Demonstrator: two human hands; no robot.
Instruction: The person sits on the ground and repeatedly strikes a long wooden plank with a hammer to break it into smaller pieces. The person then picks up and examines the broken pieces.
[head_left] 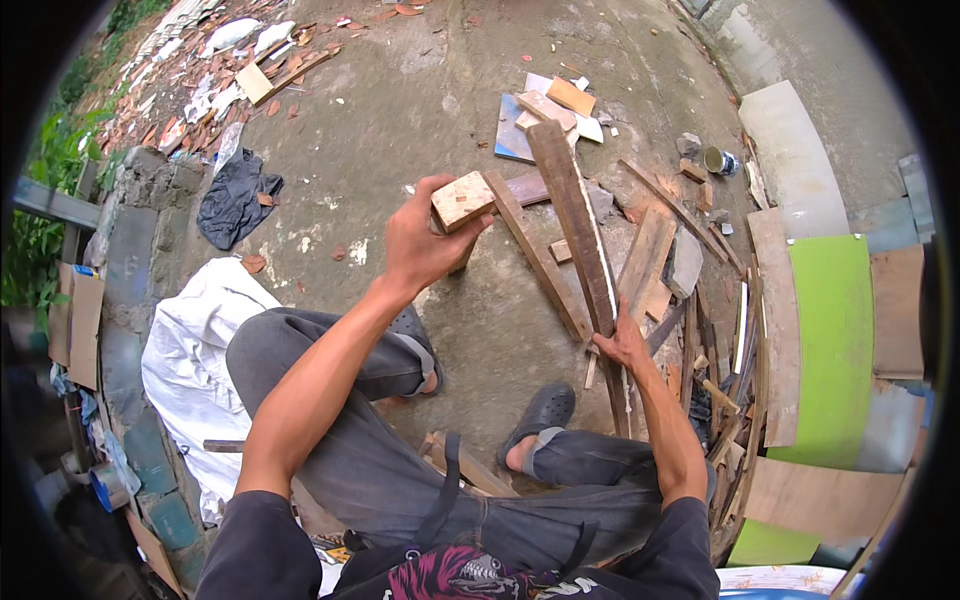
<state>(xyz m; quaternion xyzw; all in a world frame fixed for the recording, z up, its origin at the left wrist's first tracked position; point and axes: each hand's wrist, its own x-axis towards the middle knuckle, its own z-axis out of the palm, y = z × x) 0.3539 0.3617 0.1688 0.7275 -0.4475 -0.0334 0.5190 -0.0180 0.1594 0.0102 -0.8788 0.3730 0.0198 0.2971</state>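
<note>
You stand outdoors in daylight on a bare concrete floor [420,110]. A low block wall [135,250] runs on your left, green plants [40,150] beyond it, rubble [200,70] farther off.

A dark cloth [236,197], a white sack [190,350], a green board [832,340], perhaps a tin [716,160].

Both hands [425,245] [622,345] extended forward, fingers closed in grips

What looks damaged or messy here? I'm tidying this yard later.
Broken tile shards litter the upper left ground, and wood offcuts lie jumbled at right. The left hand grips a rough wood block; the right hand steadies a weathered plank.
</note>
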